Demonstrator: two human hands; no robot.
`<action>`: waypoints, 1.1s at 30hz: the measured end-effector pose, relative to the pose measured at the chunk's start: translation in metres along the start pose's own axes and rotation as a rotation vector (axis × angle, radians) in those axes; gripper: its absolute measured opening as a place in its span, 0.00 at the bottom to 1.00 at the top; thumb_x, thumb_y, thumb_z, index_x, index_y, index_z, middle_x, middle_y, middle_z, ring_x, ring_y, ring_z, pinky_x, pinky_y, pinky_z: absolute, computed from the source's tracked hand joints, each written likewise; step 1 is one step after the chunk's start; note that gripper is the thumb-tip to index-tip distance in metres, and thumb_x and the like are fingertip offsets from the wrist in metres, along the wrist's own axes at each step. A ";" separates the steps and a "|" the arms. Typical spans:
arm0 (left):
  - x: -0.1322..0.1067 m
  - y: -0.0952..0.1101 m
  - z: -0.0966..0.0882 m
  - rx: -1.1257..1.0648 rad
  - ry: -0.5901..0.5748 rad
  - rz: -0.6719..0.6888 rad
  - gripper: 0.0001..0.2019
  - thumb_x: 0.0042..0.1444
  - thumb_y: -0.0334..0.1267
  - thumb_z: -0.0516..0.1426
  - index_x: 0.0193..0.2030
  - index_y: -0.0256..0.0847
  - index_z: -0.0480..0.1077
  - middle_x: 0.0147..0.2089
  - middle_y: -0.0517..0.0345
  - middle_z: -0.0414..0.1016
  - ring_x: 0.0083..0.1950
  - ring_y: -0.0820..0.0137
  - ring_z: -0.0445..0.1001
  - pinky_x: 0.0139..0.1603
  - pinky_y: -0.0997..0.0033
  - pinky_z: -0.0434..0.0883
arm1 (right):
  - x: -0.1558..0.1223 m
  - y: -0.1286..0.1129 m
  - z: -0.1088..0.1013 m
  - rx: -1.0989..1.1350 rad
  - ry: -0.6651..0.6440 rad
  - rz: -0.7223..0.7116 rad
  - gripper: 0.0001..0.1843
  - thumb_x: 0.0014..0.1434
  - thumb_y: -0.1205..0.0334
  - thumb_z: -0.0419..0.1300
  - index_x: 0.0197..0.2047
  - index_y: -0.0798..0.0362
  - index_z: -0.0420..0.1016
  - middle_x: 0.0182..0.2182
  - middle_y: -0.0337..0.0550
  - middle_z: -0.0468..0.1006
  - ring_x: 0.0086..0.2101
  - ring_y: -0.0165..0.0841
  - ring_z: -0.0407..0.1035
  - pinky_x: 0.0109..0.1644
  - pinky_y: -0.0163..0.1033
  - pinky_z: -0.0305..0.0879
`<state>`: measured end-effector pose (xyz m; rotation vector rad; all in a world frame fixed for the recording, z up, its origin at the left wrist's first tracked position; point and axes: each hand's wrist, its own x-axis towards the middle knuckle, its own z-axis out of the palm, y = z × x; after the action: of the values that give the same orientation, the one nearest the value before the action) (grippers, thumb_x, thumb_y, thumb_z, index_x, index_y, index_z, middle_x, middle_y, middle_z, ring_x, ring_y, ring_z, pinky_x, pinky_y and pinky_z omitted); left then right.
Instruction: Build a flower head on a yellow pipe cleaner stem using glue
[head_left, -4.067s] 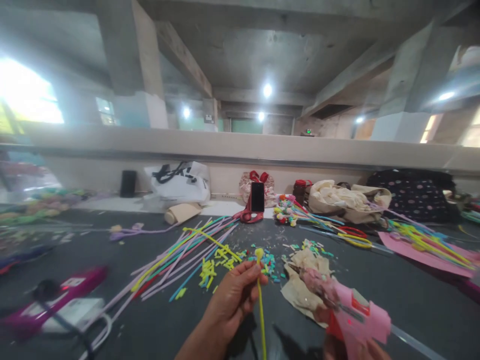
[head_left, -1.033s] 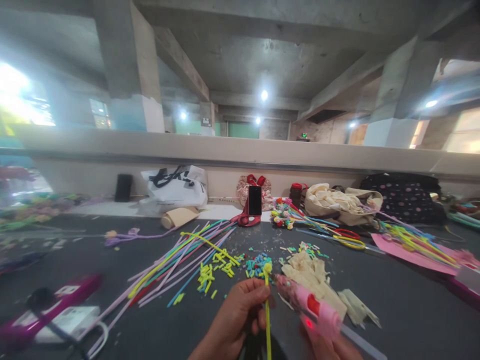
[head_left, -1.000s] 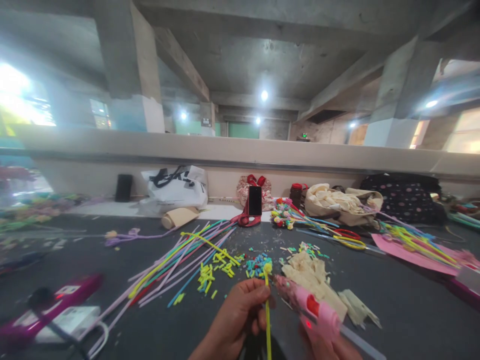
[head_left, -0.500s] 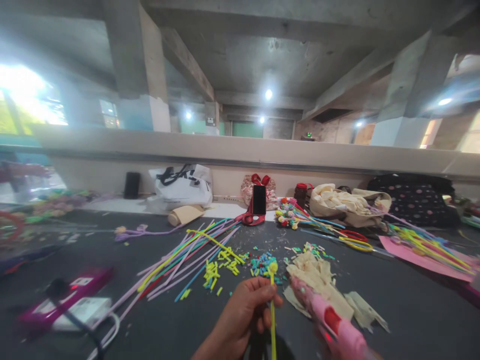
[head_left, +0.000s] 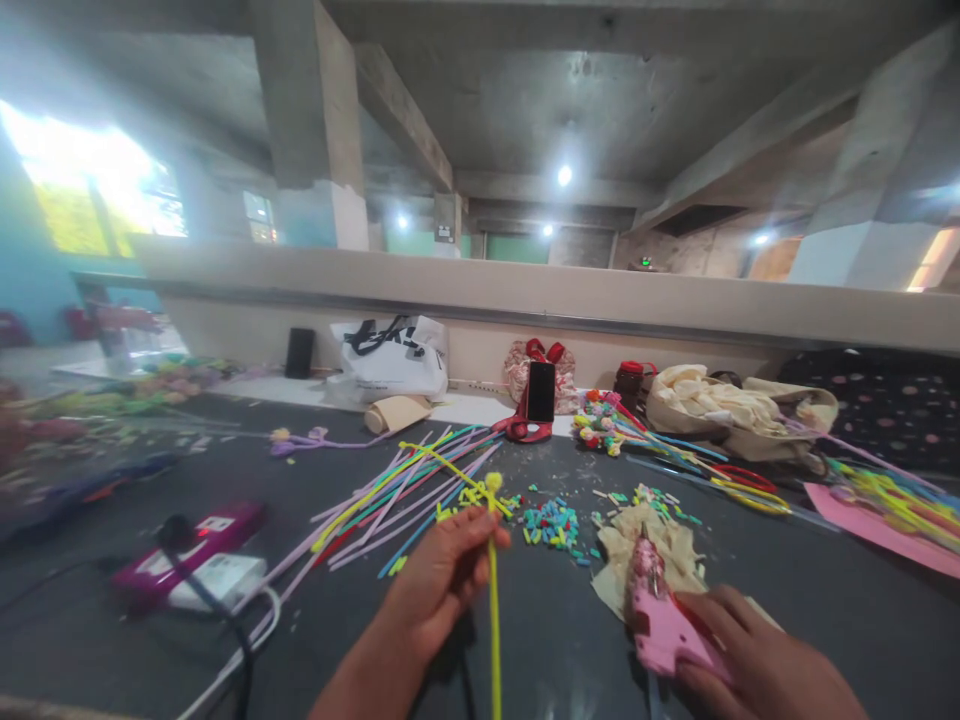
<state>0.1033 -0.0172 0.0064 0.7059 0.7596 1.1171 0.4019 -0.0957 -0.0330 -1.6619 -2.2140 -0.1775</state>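
**Yellow stem up in the left hand, pink glue gun down in the right**

And here's the left hand (head_left: 442,580), thumb and fingertips pinching a bright yellow fuzzy stem (head_left: 494,620) just beneath its round yellow knob (head_left: 493,483). A smart spot to hold, that: the knob stands clear of the fingers, in full sight, over the dark grey tabletop (head_left: 570,630).

Across to the right hand (head_left: 765,650), fingers and thumb closed about the rear of a pink plastic glue gun (head_left: 664,630). Its nozzle points away from the person, over a crumpled cream cloth or paper (head_left: 675,545), likely there to catch drips. Whether the gun's body touches down, I can't tell.

Between the hands and beyond, cut blue and green bits (head_left: 551,522) lie piled within easy reach, and long coloured fuzzy stems (head_left: 390,490) fan out leftward. A black phone (head_left: 541,393) stands upright before a red-and-white patterned bag (head_left: 517,365), which probably props it.

Now the lettering! Bold black characters on the white plastic bag (head_left: 397,365), but creases and a handle break them up; no brand readable. The white label on the magenta plastic box (head_left: 225,522)? Too blurred. The pillar sign (head_left: 445,232)? Too small.
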 end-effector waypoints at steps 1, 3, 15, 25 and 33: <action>0.001 0.008 -0.006 -0.005 0.021 0.013 0.04 0.44 0.31 0.61 0.24 0.35 0.69 0.21 0.63 0.73 0.12 0.87 0.60 0.13 0.90 0.58 | 0.001 0.000 0.000 -0.016 -0.029 -0.007 0.15 0.54 0.55 0.55 0.46 0.42 0.68 0.37 0.42 0.75 0.29 0.34 0.75 0.27 0.33 0.71; 0.003 0.020 -0.015 -0.009 0.051 0.028 0.03 0.45 0.31 0.60 0.26 0.35 0.69 0.21 0.62 0.73 0.13 0.86 0.62 0.13 0.90 0.58 | 0.001 -0.001 0.001 -0.049 -0.071 -0.023 0.15 0.55 0.55 0.54 0.47 0.42 0.67 0.38 0.42 0.75 0.30 0.33 0.74 0.28 0.33 0.71; -0.006 0.004 -0.020 -0.045 0.090 -0.025 0.05 0.44 0.31 0.61 0.29 0.37 0.69 0.20 0.64 0.72 0.20 0.79 0.71 0.20 0.84 0.67 | 0.032 -0.026 -0.025 -0.222 -0.009 -0.195 0.14 0.59 0.68 0.46 0.42 0.47 0.70 0.36 0.45 0.76 0.32 0.33 0.73 0.33 0.34 0.66; -0.004 0.003 -0.026 -0.045 0.089 -0.022 0.04 0.45 0.32 0.60 0.29 0.37 0.68 0.20 0.66 0.69 0.17 0.83 0.66 0.16 0.87 0.62 | 0.145 -0.088 0.001 -0.140 -0.238 -0.430 0.13 0.57 0.70 0.50 0.37 0.48 0.74 0.32 0.39 0.76 0.31 0.31 0.71 0.30 0.31 0.57; -0.004 -0.002 -0.023 0.006 0.029 -0.055 0.03 0.48 0.32 0.57 0.27 0.38 0.66 0.20 0.67 0.68 0.16 0.83 0.65 0.15 0.88 0.59 | 0.164 -0.093 0.025 -0.230 -0.360 -0.553 0.12 0.57 0.71 0.51 0.40 0.51 0.73 0.34 0.44 0.74 0.32 0.34 0.68 0.29 0.34 0.55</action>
<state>0.0840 -0.0185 -0.0072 0.6715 0.8023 1.0776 0.2694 0.0328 0.0138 -1.2089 -2.9934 -0.3027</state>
